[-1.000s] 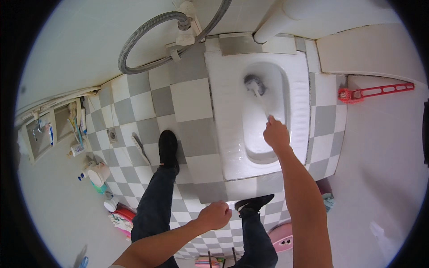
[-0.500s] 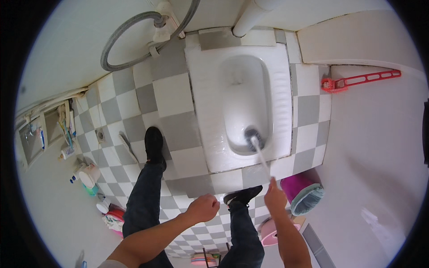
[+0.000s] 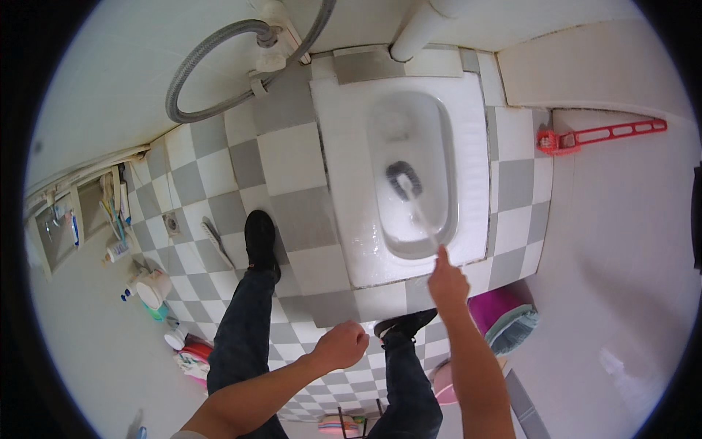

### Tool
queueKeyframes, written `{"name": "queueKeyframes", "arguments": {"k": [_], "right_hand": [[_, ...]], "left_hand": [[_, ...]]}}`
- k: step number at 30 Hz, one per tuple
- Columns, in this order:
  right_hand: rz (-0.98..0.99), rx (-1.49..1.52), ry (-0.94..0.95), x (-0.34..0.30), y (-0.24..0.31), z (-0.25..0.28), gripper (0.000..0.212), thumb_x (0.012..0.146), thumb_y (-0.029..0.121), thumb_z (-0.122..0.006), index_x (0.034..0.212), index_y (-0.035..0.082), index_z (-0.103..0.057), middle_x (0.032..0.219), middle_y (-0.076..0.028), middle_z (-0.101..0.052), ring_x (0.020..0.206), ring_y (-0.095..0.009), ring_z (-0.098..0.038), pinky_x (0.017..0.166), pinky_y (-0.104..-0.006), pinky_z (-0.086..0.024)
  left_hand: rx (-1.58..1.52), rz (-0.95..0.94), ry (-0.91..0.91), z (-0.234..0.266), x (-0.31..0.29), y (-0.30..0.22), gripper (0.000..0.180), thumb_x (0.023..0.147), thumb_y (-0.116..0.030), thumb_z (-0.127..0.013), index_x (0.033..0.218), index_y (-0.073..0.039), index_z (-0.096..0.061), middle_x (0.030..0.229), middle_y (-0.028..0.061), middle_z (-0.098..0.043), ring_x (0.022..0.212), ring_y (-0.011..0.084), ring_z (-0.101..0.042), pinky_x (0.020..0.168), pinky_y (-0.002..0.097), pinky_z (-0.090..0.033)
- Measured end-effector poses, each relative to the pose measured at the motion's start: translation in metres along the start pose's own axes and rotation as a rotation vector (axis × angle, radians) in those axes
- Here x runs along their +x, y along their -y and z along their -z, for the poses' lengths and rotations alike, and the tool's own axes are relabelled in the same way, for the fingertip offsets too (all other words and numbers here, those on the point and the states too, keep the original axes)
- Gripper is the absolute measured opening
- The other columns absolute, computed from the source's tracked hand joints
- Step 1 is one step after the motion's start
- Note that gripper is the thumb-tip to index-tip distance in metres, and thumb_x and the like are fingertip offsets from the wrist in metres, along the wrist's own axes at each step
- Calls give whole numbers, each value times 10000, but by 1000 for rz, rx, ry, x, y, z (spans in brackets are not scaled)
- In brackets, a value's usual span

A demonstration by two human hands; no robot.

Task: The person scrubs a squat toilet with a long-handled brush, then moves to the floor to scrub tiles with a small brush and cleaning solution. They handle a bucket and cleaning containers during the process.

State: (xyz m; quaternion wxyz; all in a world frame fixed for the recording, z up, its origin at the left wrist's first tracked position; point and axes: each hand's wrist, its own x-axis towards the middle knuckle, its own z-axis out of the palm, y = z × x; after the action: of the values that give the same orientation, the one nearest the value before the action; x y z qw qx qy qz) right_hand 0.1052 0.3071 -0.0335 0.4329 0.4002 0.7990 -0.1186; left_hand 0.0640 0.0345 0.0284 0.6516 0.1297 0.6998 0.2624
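My right hand (image 3: 447, 282) is closed around the white handle of a toilet brush (image 3: 415, 201). The brush's dark round head presses against the left inner side of a white squat toilet (image 3: 340, 197), about halfway along the basin. Its handle slants down and right to my fingers, which are over the toilet's near edge. My left hand (image 3: 342, 345) is curled into a fist near my lap, above the tiled floor. Nothing shows in it, though the inside of the fist is turned from view.
A red long-handled brush (image 3: 610, 133) leans at the right wall. Beside my right foot stands a purple bin (image 3: 497, 306) with a bag liner. A grey hose (image 3: 183, 77) loops at the upper left. A small white brush (image 3: 213, 238) lies on the checkered floor left of my left shoe (image 3: 260, 238).
The brush head has moved away from me, from the basin's near end to its middle left. My right hand has gone forward with it. My left hand stays about where it was.
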Motion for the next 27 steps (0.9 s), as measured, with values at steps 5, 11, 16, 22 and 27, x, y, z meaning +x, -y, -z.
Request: {"name": "queueKeyframes", "arguments": {"k": [5,11,16,22,27], "right_hand": [[133,-114,-351,83,34,73,481,1000,157,-471,1481,152,-480,907,-175,-719,831,-372,-720,694,-507,-550],[88,-114,-420,125,140,62,437,1023,165,-471,1444,62,-524,950,-173,-719,851,-347,-738,706,-424,-596],[287,-100,-148,101,84,89,495,982,185,-527,1462,66,-511,930,-240,-718,899,-422,-710,791,-490,-578],[276,317,94,53,47,80,433,1016,260,-496,1391,61,-579,1016,-309,-688,972,-484,-668,865,-540,-531],[325,493,-6,-31,0,-3,420,1020,238,-497,1377,22,-543,1059,-340,-670,1025,-538,-625,899,-577,-500]], "left_hand": [[0,-31,-4,8,2,-2,238,961,-235,-592,941,-11,-673,966,192,-660,908,386,-639,805,456,-511],[-31,-66,-33,15,3,-11,235,982,-219,-566,950,-5,-656,963,184,-659,921,377,-634,820,457,-509],[-84,-64,-48,15,-5,-11,229,984,-215,-563,946,-5,-646,963,189,-658,918,377,-635,812,455,-510],[-101,-82,-62,19,-1,-15,220,981,-206,-571,934,-6,-651,956,189,-656,919,377,-638,803,451,-512],[-113,-93,-57,17,0,-16,224,982,-208,-572,945,-7,-663,954,191,-659,902,387,-642,799,452,-515]]}}
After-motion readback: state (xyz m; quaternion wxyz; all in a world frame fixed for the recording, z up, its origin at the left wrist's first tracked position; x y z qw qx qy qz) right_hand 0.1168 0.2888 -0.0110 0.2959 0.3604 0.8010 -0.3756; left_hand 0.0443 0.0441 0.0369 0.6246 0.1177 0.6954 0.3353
